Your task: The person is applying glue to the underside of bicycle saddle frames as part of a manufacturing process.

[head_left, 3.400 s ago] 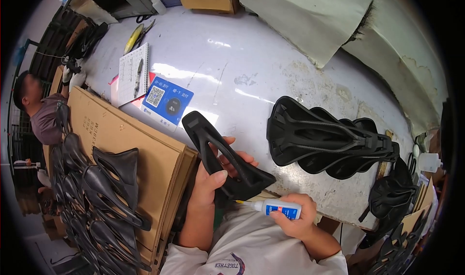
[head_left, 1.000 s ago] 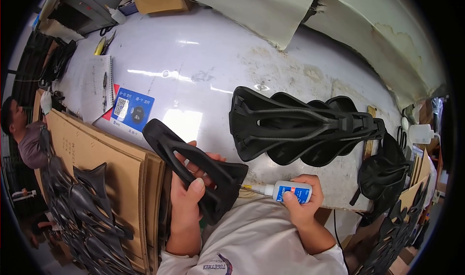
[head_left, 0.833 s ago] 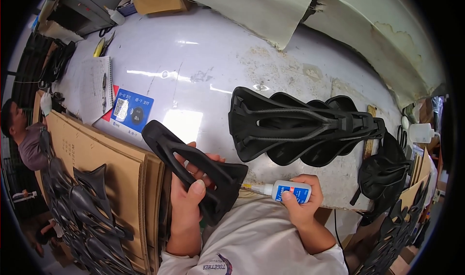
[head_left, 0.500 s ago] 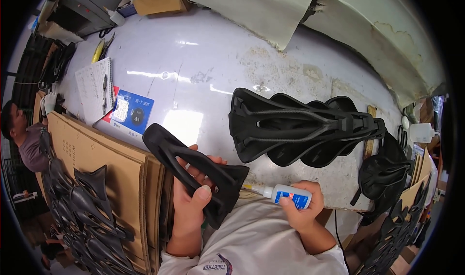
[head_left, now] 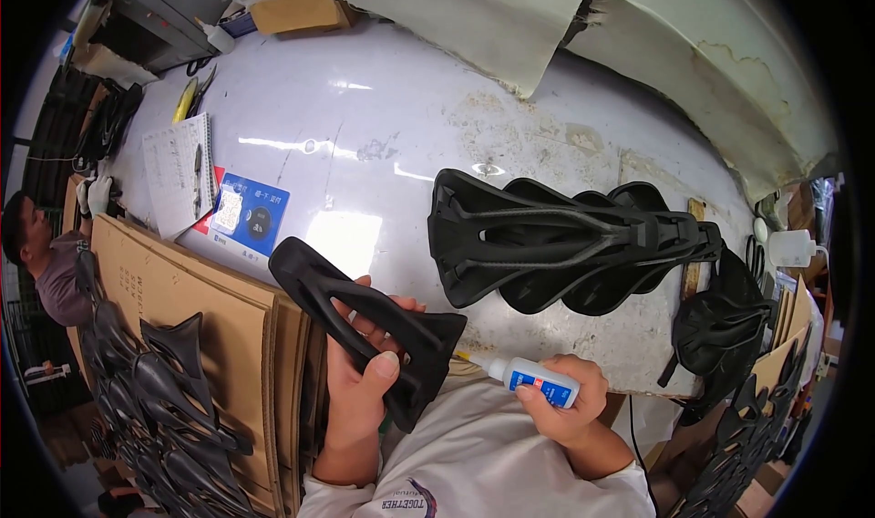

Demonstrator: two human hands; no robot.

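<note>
My left hand (head_left: 357, 381) is closed around a black bicycle saddle (head_left: 425, 358), held tilted over the table's near edge. The thumb presses on one face, and fingers show through the long central opening. In my right hand (head_left: 576, 407) is a small white glue bottle (head_left: 540, 386) with a blue label, gripped between thumb and fingers. Its thin yellowish nozzle (head_left: 467, 357) points left toward the saddle's wide end. Whether the tip touches the saddle, I cannot tell. Beyond my hands, a nested row of black saddles (head_left: 510, 235) lies on the table.
Cardboard sheets (head_left: 200, 290) stand at the left, with many black saddle parts (head_left: 173, 409) beside them. Farther off lie a notebook (head_left: 178, 171) and a blue card (head_left: 251, 212). A co-worker (head_left: 59, 263) is at far left. Another white bottle (head_left: 791, 248) stands at right.
The glue bottle has shifted slightly left and nearer to me, its nozzle now angled up more. The saddle in my left hand has hardly moved. The co-worker's gloved hands have moved a little.
</note>
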